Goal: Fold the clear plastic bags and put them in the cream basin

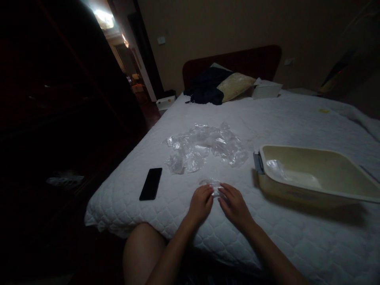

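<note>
Both hands meet low over the white quilted bed (184, 209), on a small clear plastic bag (216, 189). My left hand (201, 201) is closed on the bag's left side, its fingertips pressed to the film. From the right, my right hand (233, 202) pinches the same bag with thumb and fingers. Beyond the hands lies a loose spread of crumpled clear plastic bags (208, 144). A black phone (151, 184) rests flat to the left of my left hand.
On the right stands a cream plastic bin (297, 194) with grey latches and a piece of clear plastic (276, 169) inside. Dark clothing (208, 83), a yellowish pillow (236, 86) and a white box (266, 89) are by the headboard (231, 59). A dark wardrobe borders the left.
</note>
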### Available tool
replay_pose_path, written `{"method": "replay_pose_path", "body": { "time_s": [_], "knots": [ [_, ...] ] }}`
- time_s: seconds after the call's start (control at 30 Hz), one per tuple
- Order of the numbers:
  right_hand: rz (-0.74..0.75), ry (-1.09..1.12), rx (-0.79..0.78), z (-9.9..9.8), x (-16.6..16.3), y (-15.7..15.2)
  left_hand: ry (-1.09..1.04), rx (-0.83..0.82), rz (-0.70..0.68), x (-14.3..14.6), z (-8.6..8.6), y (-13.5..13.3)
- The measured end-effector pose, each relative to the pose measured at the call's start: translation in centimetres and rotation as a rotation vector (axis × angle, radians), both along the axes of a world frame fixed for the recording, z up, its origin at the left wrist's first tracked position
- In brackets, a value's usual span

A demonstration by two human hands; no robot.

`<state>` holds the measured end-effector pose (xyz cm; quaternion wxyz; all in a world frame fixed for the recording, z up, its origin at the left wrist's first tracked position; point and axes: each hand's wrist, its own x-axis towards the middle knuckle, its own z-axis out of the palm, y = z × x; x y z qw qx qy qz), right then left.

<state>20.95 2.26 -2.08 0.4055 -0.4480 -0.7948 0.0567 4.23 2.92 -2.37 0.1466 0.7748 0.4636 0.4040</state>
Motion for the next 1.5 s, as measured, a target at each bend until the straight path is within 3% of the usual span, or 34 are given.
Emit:
{"method": "replay_pose_path", "body": {
  "time_s": [0.23,0.4,0.63,0.77,1.0,1.33,1.5],
  "knots": [
    [-0.038,0.157,-0.116,-0.6,0.3,0.3,-0.135,-0.086,0.037,0.2,0.5,-0.1],
    [-0.043,0.388,-0.344,0.2,0.1,0.1,-0.177,-0.081,-0.008,0.0,0.4,-0.1],
    [-0.078,0.748,-0.583,1.4,0.0,0.2,-0.414,-0.389,0.039,0.5,0.4,0.0],
    [-0.091,0.817,-0.601,2.3,0.1,0.2,-0.648,-0.575,-0.007,1.1,1.5,-0.4],
    [-0.07,0.865,-0.716,2.9,0.8,0.5,-0.874,-0.718,0.03,1.3,2.3,-0.7],
    [-0.077,0.986,-0.77,3.6,0.7,-0.2,-0.885,-0.775,-0.09,1.5,1.7,-1.2],
    [-0.146,0.989,-0.683,4.1,1.6,-0.4,-0.93,-0.78,-0.126,1.2,1.1,-1.2]
  ]
}}
